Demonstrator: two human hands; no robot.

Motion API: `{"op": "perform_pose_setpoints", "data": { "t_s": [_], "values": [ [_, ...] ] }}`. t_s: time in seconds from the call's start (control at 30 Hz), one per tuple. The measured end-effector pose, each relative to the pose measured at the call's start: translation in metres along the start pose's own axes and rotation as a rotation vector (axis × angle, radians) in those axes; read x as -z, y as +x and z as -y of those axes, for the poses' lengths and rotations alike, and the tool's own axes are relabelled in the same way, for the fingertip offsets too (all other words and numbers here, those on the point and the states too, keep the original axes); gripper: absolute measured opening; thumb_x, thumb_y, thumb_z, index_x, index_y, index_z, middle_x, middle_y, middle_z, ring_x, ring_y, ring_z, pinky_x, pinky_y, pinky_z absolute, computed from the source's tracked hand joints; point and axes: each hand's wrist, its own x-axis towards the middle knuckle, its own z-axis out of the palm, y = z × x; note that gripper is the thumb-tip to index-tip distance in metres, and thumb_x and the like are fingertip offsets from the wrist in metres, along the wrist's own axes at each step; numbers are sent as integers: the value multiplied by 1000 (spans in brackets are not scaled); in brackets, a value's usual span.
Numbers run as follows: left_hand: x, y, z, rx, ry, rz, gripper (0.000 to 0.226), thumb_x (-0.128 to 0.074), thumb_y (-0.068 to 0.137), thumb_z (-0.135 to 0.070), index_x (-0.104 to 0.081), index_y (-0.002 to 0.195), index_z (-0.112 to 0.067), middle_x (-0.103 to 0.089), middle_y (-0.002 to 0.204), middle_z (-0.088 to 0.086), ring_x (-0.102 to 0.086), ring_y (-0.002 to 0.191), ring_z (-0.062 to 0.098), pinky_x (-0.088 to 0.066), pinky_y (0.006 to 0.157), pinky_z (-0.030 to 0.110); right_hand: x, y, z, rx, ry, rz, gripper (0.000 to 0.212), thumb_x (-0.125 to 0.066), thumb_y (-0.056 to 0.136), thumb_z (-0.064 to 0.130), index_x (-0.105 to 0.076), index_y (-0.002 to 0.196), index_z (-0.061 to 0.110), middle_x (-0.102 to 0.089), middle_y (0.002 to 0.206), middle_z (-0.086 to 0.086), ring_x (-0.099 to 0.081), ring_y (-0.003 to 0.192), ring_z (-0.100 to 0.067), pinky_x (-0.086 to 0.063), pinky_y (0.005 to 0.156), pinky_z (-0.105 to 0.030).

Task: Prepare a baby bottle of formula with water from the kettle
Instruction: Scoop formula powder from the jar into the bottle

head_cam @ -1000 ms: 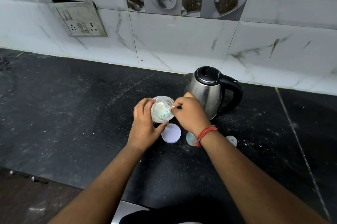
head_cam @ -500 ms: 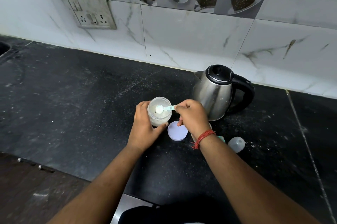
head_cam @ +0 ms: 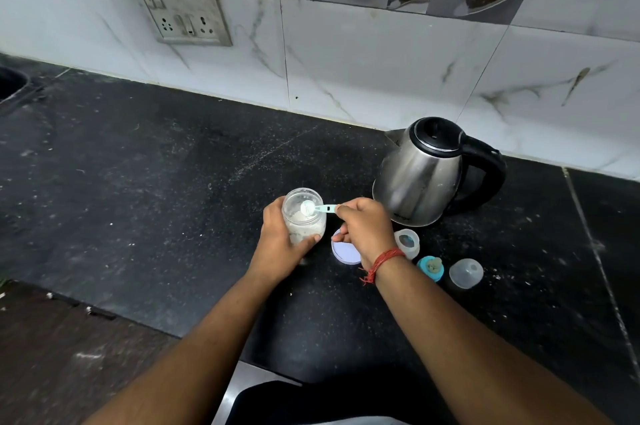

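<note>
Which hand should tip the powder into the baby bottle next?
The right hand: it already holds the scoop of powder, and the open bottle stands just beside it. The left hand is busy gripping the jar.

I see a black speckled desk (head_cam: 138, 199), white marble wall tiles (head_cam: 363, 61), a socket plate (head_cam: 180, 9), brown floor (head_cam: 52, 355).

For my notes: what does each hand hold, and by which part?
Left hand grips the powder jar around its side. Right hand pinches the scoop by its handle end.
</note>
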Motion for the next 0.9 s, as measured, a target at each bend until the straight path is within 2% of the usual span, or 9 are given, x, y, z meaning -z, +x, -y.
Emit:
{"op": "perform_pose_setpoints", "data": {
  "t_s": [0.03, 0.07, 0.17, 0.27, 0.37, 0.47, 0.63, 0.8, 0.9],
  "values": [
    [0, 0, 0, 6, -6, 6, 85, -87, 79, -19, -34, 146, -17, -36, 141, 0, -43, 128, 11, -45, 77, -1, -1, 0, 0, 25, -24, -8, 15, -58, 94, 8, -63, 80, 9, -57, 57, -5, -62, 43, -18, -53, 51, -26],
    [0, 1, 1, 8, -7, 5, 86, -87, 79, -20, -33, 147, -18, -36, 142, -1, -42, 129, 11, -43, 79, -2, -2, 0, -1, 68, -69, -24, 16, -58, 94, 9, -63, 79, 11, -59, 61, -3, -63, 43, -17, -54, 53, -28],
    [1, 2, 4, 4, 10, 7, 87, -87, 79, -24, -33, 147, -21, -36, 142, -4, -42, 130, 9, -36, 96, 4, -7, 0, -3, 237, -271, -64, 19, -60, 92, 8, -62, 75, 13, -60, 85, -7, -68, 53, -21, -44, 41, -16],
    [1, 2, 3, 11, 7, 21, 86, -86, 79, -24, -33, 146, -22, -36, 139, -5, -42, 129, 8, -38, 83, -3, -11, 1, -5, 274, -322, -52, 18, -61, 91, 7, -63, 74, 12, -63, 96, -15, -69, 59, -24, -43, 38, -14],
    [2, 2, 3, -2, 20, 23, 86, -87, 78, -25, -33, 145, -24, -35, 138, -8, -40, 129, 6, -34, 98, 7, -13, 2, -6, 295, -322, -66, 16, -61, 90, 7, -64, 75, 11, -62, 98, -11, -71, 64, -27, -44, 39, -17],
    [2, 3, 3, 1, 32, 30, 88, -87, 78, -25, -33, 147, -21, -34, 138, -8, -39, 131, 8, -36, 108, 24, -13, 0, -7, 345, -364, -74, 13, -64, 90, 9, -65, 77, 7, -57, 96, -3, -70, 69, -29, -53, 44, -27],
    [6, 4, 8, 26, 58, 37, 98, -90, 76, -30, -30, 152, -15, -35, 146, 2, -37, 139, 16, -37, 118, 39, -16, -3, -7, 283, -258, -69, 24, -62, 91, 6, -60, 69, 14, -60, 92, -8, -72, 61, -27, -43, 39, -15],
    [9, 1, -4, 27, 101, -2, 116, -90, 70, -47, -22, 157, -12, -27, 158, 6, -27, 148, 21, -26, 118, 34, -1, -11, 0, 124, 55, -53, 13, -57, 94, 4, -63, 83, 6, -61, 66, -8, -71, 52, -23, -59, 56, -33],
    [16, 0, -15, -27, 102, -42, 123, -78, 60, -68, -22, 157, -15, -25, 159, 4, -24, 148, 21, -26, 122, 43, 7, -15, 7, 64, 193, -33, 11, -57, 96, 5, -63, 87, 4, -55, 61, -8, -69, 51, -23, -53, 49, -24]
  ]
}}
